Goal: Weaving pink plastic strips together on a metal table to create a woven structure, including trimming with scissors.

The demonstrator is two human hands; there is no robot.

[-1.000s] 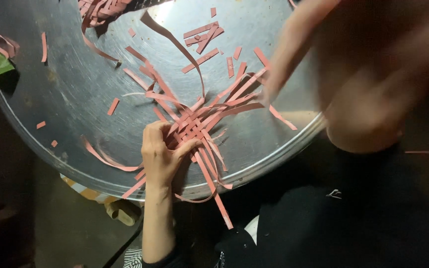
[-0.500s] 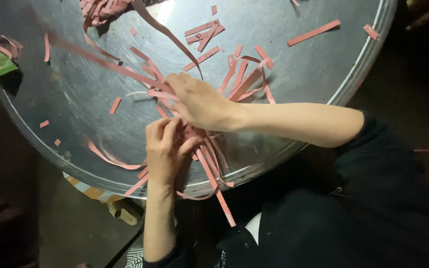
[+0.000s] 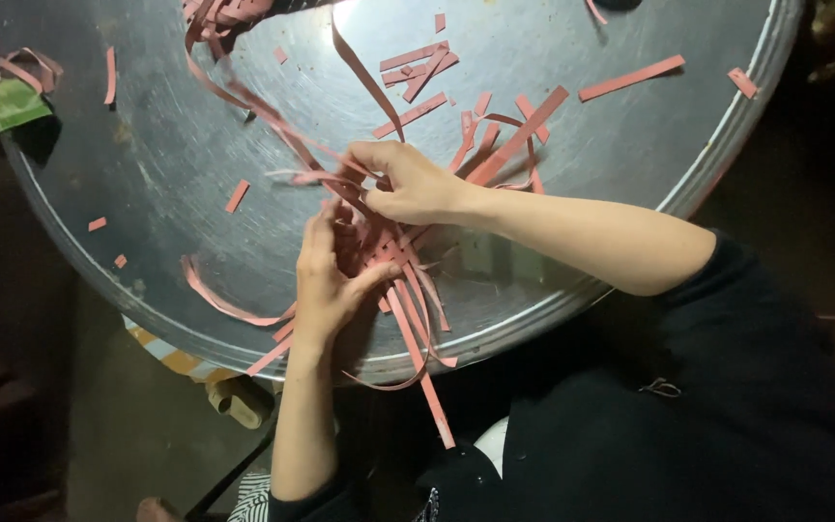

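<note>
A large round metal tray (image 3: 147, 145) carries a heap of thin pink strips (image 3: 408, 261) near its front edge. My left hand (image 3: 335, 275) rests on that heap, fingers curled over the strips and pinning them down. My right hand (image 3: 408, 184) reaches in from the right and pinches a long pink strip (image 3: 263, 111) that runs away to the upper left. The two hands almost touch above the heap. Several strips hang over the tray's front rim.
Short pink offcuts (image 3: 630, 77) lie scattered across the tray. A tangle of strips (image 3: 219, 14) sits at the top edge. A green block with pink loops (image 3: 14, 97) rests at the left rim. Dark floor and a striped object (image 3: 181, 360) lie below the tray.
My right arm swung down from the upper right and my right hand took hold of a long strip beside my left hand. The left hand stayed on the heap.
</note>
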